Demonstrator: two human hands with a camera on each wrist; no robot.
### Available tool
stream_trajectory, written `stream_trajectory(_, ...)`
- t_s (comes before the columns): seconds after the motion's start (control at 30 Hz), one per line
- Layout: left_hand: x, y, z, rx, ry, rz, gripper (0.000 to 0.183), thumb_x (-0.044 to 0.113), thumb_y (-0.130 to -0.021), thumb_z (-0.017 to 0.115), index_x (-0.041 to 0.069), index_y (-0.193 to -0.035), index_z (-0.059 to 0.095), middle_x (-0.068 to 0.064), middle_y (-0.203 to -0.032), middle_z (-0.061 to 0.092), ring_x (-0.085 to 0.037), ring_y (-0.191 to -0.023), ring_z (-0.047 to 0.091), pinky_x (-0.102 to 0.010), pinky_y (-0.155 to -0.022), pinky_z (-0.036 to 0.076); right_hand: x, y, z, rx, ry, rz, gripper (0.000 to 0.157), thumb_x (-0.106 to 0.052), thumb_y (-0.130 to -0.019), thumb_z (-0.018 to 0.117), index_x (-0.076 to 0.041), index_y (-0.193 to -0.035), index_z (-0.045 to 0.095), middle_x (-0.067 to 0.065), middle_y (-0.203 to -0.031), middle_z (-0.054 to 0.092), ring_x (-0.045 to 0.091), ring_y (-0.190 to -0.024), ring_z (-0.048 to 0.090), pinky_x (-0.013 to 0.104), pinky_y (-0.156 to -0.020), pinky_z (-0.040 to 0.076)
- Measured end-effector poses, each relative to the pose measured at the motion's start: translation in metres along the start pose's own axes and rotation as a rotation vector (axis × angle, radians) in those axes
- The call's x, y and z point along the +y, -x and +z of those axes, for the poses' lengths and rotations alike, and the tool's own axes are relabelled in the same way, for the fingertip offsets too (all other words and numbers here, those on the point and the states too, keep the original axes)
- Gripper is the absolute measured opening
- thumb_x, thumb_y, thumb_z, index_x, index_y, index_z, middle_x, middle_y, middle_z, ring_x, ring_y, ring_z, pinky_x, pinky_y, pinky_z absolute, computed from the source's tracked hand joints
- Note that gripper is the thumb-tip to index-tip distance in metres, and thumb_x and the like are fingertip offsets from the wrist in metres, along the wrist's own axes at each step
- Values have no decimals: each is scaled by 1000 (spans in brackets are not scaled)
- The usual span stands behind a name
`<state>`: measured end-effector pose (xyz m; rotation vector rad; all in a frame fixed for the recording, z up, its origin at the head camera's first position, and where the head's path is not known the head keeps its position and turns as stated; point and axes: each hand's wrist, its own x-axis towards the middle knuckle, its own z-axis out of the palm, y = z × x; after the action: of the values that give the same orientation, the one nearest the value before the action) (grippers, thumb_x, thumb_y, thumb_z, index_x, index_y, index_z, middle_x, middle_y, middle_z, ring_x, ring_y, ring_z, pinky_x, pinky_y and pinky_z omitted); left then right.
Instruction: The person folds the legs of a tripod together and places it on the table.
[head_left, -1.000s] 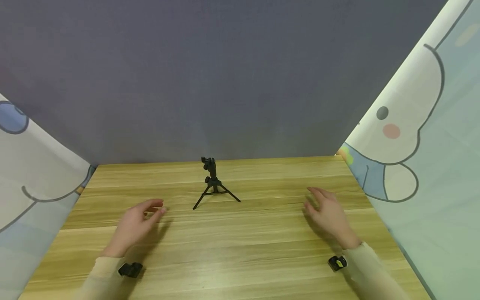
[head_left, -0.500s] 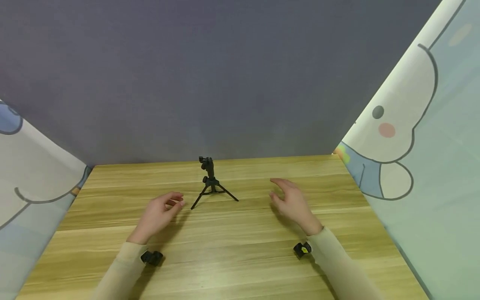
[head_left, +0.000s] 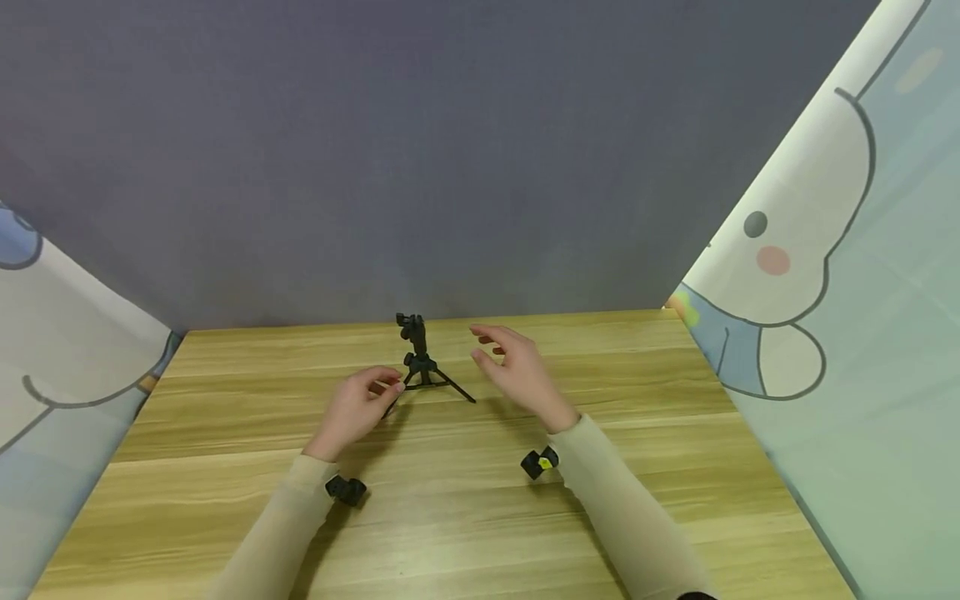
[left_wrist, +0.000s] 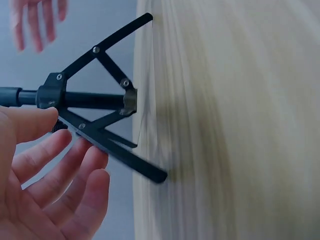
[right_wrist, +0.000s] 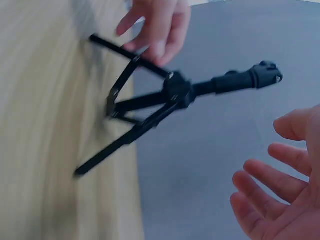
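Observation:
A small black tripod (head_left: 422,343) stands upright on the wooden table with its legs spread. My left hand (head_left: 358,407) is at the tripod's left leg, its fingers loosely bent. In the left wrist view the thumb lies close to the leg hub (left_wrist: 51,92), and the other fingertips overlap the near leg. My right hand (head_left: 521,375) hovers to the right of the tripod, thumb and fingers spread apart and holding nothing. The right wrist view has this hand (right_wrist: 290,195) beside the tripod's upper post (right_wrist: 234,81), with a gap between them.
The wooden table (head_left: 465,517) ends at a dark grey fabric panel (head_left: 450,167) behind the tripod. Cartoon-printed cloth (head_left: 840,433) hangs along the right side, with similar cloth (head_left: 82,333) on the left. Small black devices sit on both wrists.
Both hands have moved inward toward the tripod, the right hand travelling farther to the left. My left hand has come up to the tripod's left leg. The tripod stays standing in place.

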<state>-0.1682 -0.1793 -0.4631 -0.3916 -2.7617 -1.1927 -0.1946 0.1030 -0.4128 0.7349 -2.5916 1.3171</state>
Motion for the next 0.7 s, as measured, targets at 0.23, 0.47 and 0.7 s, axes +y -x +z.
stream_trajectory(0.23, 2, -7, 12, 31, -12, -6, 18, 18, -94, 70, 8, -109, 73, -7, -99, 71, -22, -83, 69, -43, -74, 56, -21, -28, 17, 24, -92, -109, 42, -14, -97, 67, -14, -139, 60, 6, -128, 65, 18, -112, 62, 42, -91, 53)
stream_trajectory(0.47, 7, -10, 21, 87, -66, -5, 14, 16, -91, 74, 6, -101, 75, -7, -93, 71, -20, -76, 67, -41, -69, 55, -38, -44, 31, 13, -203, -162, 38, -16, -97, 68, -15, -134, 65, 2, -127, 64, 15, -113, 61, 33, -89, 55)
stream_trajectory(0.7, 17, -12, 30, 126, -97, -6, 10, 16, -90, 76, 8, -96, 77, -5, -91, 72, -18, -71, 66, -40, -63, 54, -42, -47, 40, 85, -233, -133, 29, -13, -93, 72, -8, -121, 70, 4, -113, 69, 11, -101, 65, 20, -77, 55)
